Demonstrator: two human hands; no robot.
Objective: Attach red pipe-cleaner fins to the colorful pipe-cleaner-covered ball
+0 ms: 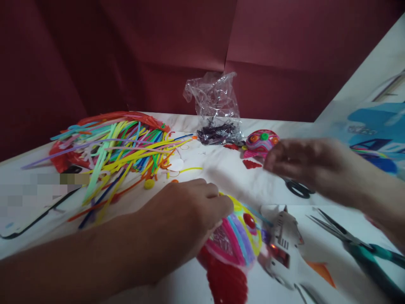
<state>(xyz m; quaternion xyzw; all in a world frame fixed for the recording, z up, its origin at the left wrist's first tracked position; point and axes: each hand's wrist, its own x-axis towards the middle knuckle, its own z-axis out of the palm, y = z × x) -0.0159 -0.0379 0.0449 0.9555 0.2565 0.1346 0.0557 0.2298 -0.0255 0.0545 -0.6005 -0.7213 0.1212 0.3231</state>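
My left hand (pixel 202 207) is closed on the edge of a rounded pipe-cleaner craft (pixel 242 238) with yellow, blue, purple and pink bands. A red button-like eye sits on it, and a red ruffled piece (pixel 226 276) hangs from its lower side. My right hand (pixel 294 162) is raised to the right, its fingers curled and smeared by motion; whether they hold anything cannot be told. Just beyond its fingertips lies a similar pink craft (pixel 261 141) with orange and green buttons. A hot glue gun (pixel 289 249) with a glowing orange light lies right of the held craft.
Loose pipe cleaners (pixel 126 147) spill from a red bag at left, near a phone (pixel 34 207). A clear plastic bag (pixel 218 109) stands at the back. Green-handled pliers (pixel 354 242) and black scissors handles (pixel 299 188) lie at right. A yellow button (pixel 149 184) and red scraps dot the table.
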